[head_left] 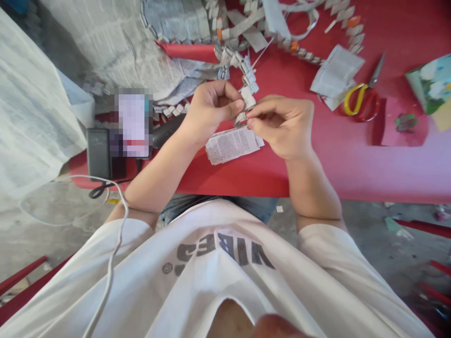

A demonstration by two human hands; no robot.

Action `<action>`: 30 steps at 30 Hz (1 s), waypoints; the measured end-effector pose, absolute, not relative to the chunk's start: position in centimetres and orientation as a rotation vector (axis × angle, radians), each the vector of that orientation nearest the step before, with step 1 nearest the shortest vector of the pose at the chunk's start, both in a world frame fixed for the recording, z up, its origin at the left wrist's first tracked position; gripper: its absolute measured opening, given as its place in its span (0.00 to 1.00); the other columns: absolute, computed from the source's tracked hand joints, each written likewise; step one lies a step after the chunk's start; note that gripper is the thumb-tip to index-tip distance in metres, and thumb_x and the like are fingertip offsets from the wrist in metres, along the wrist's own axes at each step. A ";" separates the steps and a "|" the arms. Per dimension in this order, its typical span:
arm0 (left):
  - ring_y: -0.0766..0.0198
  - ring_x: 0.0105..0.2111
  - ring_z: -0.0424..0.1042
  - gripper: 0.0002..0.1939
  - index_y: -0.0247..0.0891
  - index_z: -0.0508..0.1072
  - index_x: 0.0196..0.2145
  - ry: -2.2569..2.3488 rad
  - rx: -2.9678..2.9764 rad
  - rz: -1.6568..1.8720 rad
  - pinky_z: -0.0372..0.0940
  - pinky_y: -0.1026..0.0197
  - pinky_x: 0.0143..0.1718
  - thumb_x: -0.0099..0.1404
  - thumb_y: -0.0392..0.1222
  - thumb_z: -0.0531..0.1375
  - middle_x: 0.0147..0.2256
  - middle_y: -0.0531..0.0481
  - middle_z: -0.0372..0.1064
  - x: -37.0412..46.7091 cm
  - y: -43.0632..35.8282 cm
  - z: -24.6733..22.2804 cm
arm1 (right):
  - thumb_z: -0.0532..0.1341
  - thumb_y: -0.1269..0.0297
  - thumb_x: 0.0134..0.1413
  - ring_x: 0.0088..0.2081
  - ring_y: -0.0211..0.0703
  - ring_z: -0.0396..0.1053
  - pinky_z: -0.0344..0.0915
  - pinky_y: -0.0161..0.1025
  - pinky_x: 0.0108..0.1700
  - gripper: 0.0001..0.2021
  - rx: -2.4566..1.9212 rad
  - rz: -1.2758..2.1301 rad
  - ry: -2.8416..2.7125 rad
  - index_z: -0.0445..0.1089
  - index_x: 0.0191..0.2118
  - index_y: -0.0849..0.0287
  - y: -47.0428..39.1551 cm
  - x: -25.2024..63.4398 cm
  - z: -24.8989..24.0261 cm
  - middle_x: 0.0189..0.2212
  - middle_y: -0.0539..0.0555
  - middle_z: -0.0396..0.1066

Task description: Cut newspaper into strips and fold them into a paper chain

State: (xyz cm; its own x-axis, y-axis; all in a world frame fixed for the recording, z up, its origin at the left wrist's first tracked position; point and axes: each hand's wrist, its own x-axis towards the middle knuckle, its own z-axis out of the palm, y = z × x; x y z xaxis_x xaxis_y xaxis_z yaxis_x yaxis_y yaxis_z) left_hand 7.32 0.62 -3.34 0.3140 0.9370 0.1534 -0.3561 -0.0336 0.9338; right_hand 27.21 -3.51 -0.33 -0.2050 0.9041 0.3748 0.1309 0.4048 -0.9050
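apparently i'm joining folds at the near end of the zigzag grey newsprint chain [248, 97] over the red table [246, 178], left hand [210, 111] and right hand [287, 123] close together, both pinching it near the flat printed paper slips [232, 145]; next probably calls for a steady, gentle press.

Soft, diffuse light keeps the scene moderately bright. Glare washes the red tabletop [398, 176] to pale pink at 3 o'clock, while its red deepens toward 1 o'clock. The white sheet [31, 108] at 9 to 10 o'clock looks bright and hazy; the floor [369, 239] at 4 o'clock is dim. Blocky pixelation covers the phone [133, 124] near 10 o'clock. Print on the paper strips [232, 145] is too soft to read. Wide-angle distortion stretches the edges.
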 end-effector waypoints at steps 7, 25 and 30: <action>0.65 0.28 0.75 0.11 0.41 0.79 0.34 0.552 1.132 1.237 0.70 0.60 0.31 0.67 0.46 0.75 0.30 0.52 0.75 7.6 0.4 -3.1 | 0.73 0.57 0.63 0.38 0.43 0.78 0.83 0.47 0.46 0.05 -0.893 0.821 -1.644 0.81 0.39 0.50 -3.6 27.6 -0.5 0.37 0.51 0.80; 0.60 0.33 0.85 0.21 0.40 0.70 0.37 0.694 0.878 1.219 0.75 0.62 0.31 0.70 0.58 0.71 0.33 0.55 0.68 7.7 -1.5 -3.1 | 0.72 0.47 0.64 0.36 0.42 0.80 0.85 0.48 0.43 0.13 -0.920 0.932 -1.379 0.79 0.45 0.48 -6.5 25.6 -0.2 0.38 0.50 0.79; 0.62 0.32 0.81 0.22 0.42 0.67 0.34 0.569 0.901 1.259 0.75 0.62 0.32 0.66 0.54 0.75 0.30 0.55 0.67 8.1 -1.2 -2.1 | 0.74 0.44 0.61 0.34 0.40 0.81 0.83 0.41 0.37 0.17 -0.928 1.104 -1.168 0.76 0.41 0.51 -6.5 24.9 0.1 0.34 0.47 0.78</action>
State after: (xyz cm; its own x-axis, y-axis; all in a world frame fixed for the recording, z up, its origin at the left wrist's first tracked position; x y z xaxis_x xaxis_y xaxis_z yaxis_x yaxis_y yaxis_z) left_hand 8.06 -1.22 -2.10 0.2429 0.9643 0.1059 -0.5579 0.0496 0.8284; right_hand 24.89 -6.50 0.11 0.0393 0.9740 0.2231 -0.1673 0.2265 -0.9595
